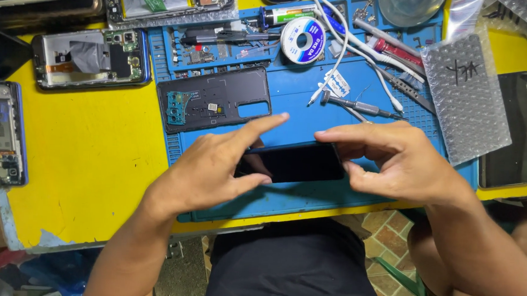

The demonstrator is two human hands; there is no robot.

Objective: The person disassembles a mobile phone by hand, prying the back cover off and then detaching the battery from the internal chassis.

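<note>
A black smartphone (295, 162) with a dark screen is held level over the blue repair mat (289, 99). My left hand (212, 166) grips its left end, thumb on the near edge and forefinger stretched along the far edge. My right hand (387, 159) pinches its right end between thumb and fingers. Just beyond the phone lies a dark phone back cover (215, 98) with a teal camera frame, flat on the mat.
Opened phones (93, 56) lie on the yellow table at the left. A screwdriver (357, 106), solder wire spool (302, 40), tweezers and white cables crowd the mat's far side. A bubble-wrap bag (467, 97) and another dark phone (510, 132) sit at the right.
</note>
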